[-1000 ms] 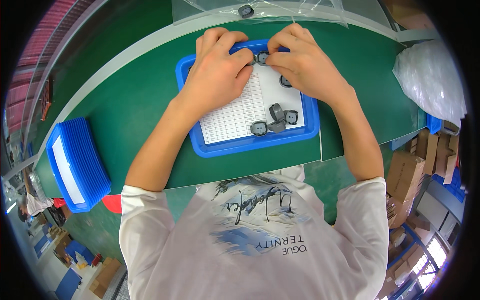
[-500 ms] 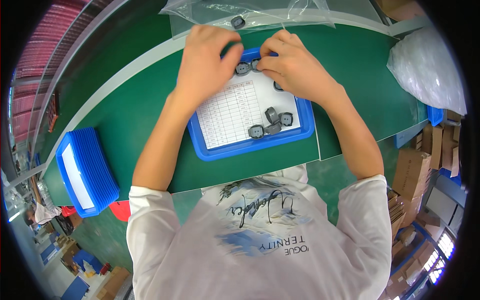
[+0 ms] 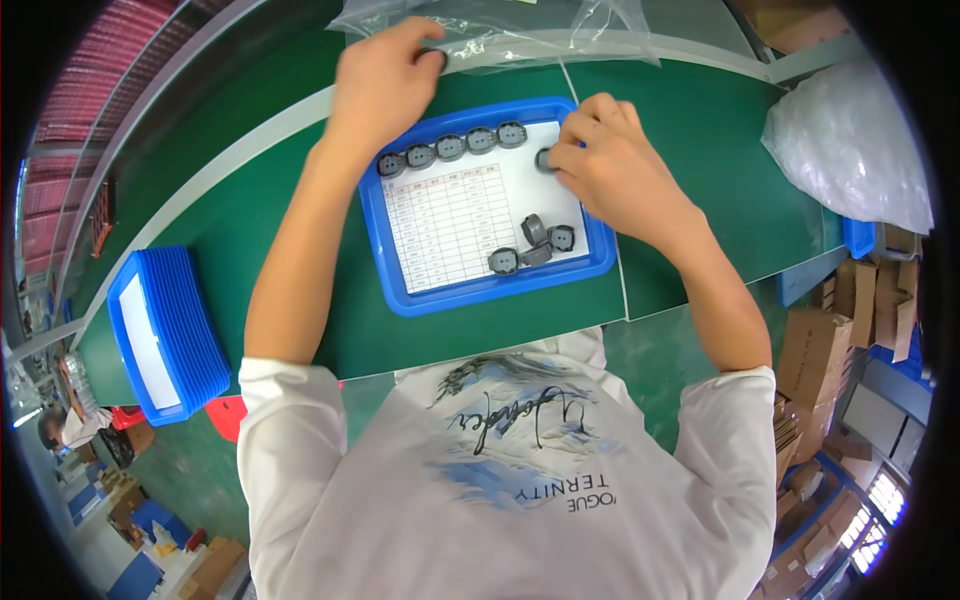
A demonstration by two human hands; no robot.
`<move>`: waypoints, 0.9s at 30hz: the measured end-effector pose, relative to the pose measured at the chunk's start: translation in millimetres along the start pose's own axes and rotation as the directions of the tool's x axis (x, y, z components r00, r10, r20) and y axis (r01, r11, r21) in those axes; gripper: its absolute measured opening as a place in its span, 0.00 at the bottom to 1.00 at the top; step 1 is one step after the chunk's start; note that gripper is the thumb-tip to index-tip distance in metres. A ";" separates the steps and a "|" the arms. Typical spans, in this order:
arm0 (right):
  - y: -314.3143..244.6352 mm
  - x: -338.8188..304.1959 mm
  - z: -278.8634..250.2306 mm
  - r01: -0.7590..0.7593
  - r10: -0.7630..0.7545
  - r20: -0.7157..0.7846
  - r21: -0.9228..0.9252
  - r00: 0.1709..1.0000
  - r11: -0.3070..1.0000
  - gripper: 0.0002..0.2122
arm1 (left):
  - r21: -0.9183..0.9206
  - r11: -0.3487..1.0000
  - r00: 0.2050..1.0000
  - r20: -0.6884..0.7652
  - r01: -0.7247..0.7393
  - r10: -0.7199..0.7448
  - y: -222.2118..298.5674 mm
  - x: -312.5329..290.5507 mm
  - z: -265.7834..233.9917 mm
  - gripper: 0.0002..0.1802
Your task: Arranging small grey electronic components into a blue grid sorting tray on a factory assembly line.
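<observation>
A blue tray (image 3: 455,302) lined with a white printed table sheet (image 3: 440,230) lies on the green bench. Along its far edge runs a row of several small dark-grey plastic parts (image 3: 451,147), rounded with holes in the face. More of them form a loose cluster (image 3: 536,252) at the tray's near right. Beyond the tray's far left corner, my left hand (image 3: 385,80) pinches another grey plastic part (image 3: 434,58), partly hidden by the fingers. My right hand (image 3: 625,165) is over the tray's right side, fingers closed on a single grey plastic part (image 3: 545,160).
A clear plastic bag (image 3: 520,40) lies along the bench's far edge. Stacked blue trays (image 3: 180,335) stand at the left. At the right are a large translucent bag (image 3: 850,140) and cardboard boxes (image 3: 815,350) beyond the bench.
My left hand has moved away from the row to the far left and taken the grey part from beside the plastic bag. My right hand has left the row for the part at the tray's right.
</observation>
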State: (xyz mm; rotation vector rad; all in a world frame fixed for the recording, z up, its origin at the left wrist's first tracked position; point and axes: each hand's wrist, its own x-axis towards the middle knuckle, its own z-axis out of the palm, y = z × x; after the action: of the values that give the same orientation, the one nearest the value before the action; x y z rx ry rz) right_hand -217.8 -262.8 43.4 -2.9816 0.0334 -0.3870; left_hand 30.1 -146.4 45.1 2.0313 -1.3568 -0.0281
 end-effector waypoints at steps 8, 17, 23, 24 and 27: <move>11.5 13.8 9.8 0.060 -0.063 -0.067 -0.048 0.996 0.997 0.03 | -0.308 0.929 0.971 -0.055 0.204 -0.232 -11.4 -126.4 -61.1 0.08; 11.8 15.0 4.0 0.019 -0.019 -0.088 0.007 0.996 1.000 0.07 | 0.081 0.997 0.996 -0.085 -0.002 0.009 6.0 -152.5 -29.7 0.10; 26.2 12.1 9.1 0.034 -0.036 -0.074 -0.020 0.997 0.999 0.08 | 0.131 0.985 0.993 0.052 -0.109 0.103 12.0 -150.6 -34.0 0.12; 28.1 12.1 8.6 0.037 -0.038 -0.072 -0.022 0.997 0.999 0.08 | 0.131 0.986 0.994 0.051 -0.104 0.098 13.1 -149.4 -32.6 0.12; 26.7 12.3 6.7 0.026 -0.026 -0.064 0.000 0.998 1.000 0.09 | 0.123 0.986 0.993 0.045 -0.110 0.106 15.2 -144.4 -30.9 0.13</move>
State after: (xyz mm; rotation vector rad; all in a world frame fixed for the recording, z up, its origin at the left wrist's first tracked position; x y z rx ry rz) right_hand -204.3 -288.9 36.4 -2.9706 0.0005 -0.4850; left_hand -36.2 -14.8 27.9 2.0660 -1.5251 0.0692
